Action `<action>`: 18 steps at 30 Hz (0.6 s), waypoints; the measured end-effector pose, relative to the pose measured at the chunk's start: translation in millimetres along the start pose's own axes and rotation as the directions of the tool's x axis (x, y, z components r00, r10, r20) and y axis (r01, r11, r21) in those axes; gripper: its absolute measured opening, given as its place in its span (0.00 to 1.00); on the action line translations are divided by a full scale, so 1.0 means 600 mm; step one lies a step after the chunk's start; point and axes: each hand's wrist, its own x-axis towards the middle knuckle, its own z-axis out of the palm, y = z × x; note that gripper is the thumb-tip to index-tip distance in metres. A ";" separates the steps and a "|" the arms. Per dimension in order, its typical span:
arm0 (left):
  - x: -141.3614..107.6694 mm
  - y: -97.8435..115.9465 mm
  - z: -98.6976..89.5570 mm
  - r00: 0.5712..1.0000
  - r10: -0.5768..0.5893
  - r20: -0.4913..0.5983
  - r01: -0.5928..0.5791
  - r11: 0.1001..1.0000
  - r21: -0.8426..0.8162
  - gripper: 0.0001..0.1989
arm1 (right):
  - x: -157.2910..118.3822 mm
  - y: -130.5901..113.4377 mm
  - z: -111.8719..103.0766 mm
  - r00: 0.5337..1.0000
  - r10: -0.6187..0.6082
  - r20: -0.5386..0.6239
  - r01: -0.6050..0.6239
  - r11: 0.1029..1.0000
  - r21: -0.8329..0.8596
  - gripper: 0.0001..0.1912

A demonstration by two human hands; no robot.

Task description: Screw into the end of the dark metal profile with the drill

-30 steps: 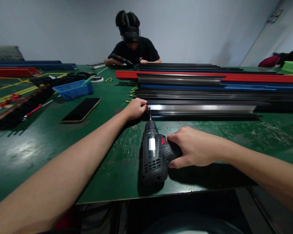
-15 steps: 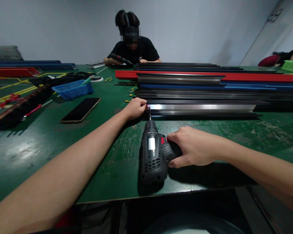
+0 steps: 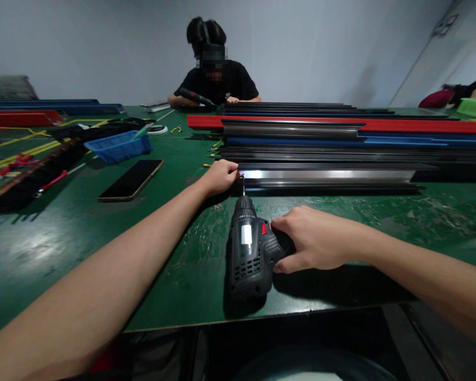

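Note:
In my right hand [image 3: 313, 238] is a black cordless drill [image 3: 249, 254] with a red switch, its handle turned to the right. The drill's bit points away from me and meets the left end of a long metal profile [image 3: 325, 176], where a small bright light falls. Closed around that same end is my left hand [image 3: 222, 176], its fingertips partly hidden at the profile. A thin wire with a yellow-green sleeve [image 3: 207, 165] pokes out just behind my left hand.
More black, blue and red profiles [image 3: 381, 124] lie stacked behind. On the left are a phone [image 3: 130, 180], a blue basket [image 3: 119, 145], a red-handled screwdriver [image 3: 55, 181] and a black tool roll [image 3: 43, 172]. Across the green table [image 3: 174, 286] a co-worker [image 3: 218, 74] bends over another drill.

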 end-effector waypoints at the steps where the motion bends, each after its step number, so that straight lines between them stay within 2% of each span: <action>1: 0.000 0.000 0.000 1.000 -0.006 0.000 0.006 1.000 0.003 0.13 | 0.000 0.000 0.000 1.000 0.002 0.001 -0.002 1.000 -0.002 0.23; 18: 0.000 -0.001 0.000 1.000 -0.003 0.010 0.003 1.000 -0.008 0.14 | -0.001 -0.002 0.000 1.000 -0.004 -0.013 0.004 1.000 0.016 0.22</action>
